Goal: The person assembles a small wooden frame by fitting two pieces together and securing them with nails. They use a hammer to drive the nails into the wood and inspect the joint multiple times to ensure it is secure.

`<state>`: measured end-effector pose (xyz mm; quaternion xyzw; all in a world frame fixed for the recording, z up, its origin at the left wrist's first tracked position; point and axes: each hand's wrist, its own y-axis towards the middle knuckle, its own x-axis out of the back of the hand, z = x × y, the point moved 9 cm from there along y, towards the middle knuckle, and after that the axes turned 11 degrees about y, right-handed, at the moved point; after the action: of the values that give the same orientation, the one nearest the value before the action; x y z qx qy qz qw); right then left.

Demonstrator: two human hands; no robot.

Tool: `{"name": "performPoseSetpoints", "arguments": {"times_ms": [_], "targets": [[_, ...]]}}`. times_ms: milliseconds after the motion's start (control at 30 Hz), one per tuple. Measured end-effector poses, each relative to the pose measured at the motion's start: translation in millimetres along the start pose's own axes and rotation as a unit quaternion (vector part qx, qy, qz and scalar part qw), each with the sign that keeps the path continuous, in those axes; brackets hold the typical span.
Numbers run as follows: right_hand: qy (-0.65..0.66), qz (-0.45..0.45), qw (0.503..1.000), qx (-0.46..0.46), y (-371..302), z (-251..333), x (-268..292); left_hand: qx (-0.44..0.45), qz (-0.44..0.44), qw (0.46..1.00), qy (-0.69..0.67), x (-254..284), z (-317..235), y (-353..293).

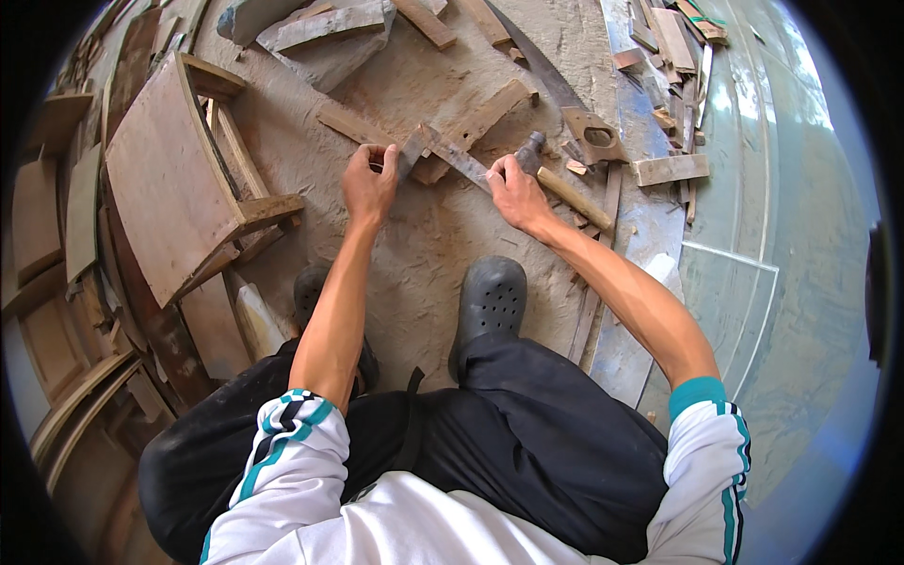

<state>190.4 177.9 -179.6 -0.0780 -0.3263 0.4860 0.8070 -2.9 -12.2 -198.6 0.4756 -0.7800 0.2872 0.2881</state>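
Note:
Both ends of a worn, greyish L-shaped flat strip [454, 155] are pinched between my hands, with its corner pointing away from me. My left hand [370, 184] is closed on the left end, and my right hand [518, 193] is closed on the right end. Whether the strip is metal or wood I cannot tell. Just beyond it lie a short wooden block [490, 115] and a wooden strip [350, 122] on the dusty floor. A hammer [573, 200] with a wooden handle rests right beside my right hand.
A handsaw [595, 138] lies beyond the hammer, blade pointing away. On the left leans a wooden panel frame [174, 179], with boards stacked behind it. Wood offcuts [673, 42] pile up at the far right, beside glass sheets [753, 311]. My dark clogs [492, 297] stand close below.

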Motion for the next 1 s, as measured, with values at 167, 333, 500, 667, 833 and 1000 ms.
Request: {"name": "performPoseSetpoints", "arguments": {"times_ms": [167,333,500,667,833,1000], "targets": [[-0.004,-0.052,0.996,0.079,3.1,5.4,8.2,-0.004,0.066,0.998,-0.021,-5.7,4.4,0.3],[-0.038,-0.060,0.989,0.127,5.5,33.7,10.1,-0.024,0.155,0.986,-0.062,-11.2,14.3,3.5],[0.009,-0.020,0.983,0.182,15.7,78.2,3.3,0.001,0.184,0.975,-0.122,-13.1,23.0,0.3],[0.050,0.022,0.978,0.203,37.7,96.2,-33.2,0.056,0.214,0.968,-0.123,-14.2,19.1,-3.2],[0.047,0.047,0.975,0.210,48.9,100.3,-63.2,0.045,0.220,0.968,-0.111,-16.5,22.9,2.8],[0.005,0.025,0.967,0.253,51.9,96.0,-61.7,0.060,0.220,0.968,-0.101,-18.4,22.8,4.8]]}}
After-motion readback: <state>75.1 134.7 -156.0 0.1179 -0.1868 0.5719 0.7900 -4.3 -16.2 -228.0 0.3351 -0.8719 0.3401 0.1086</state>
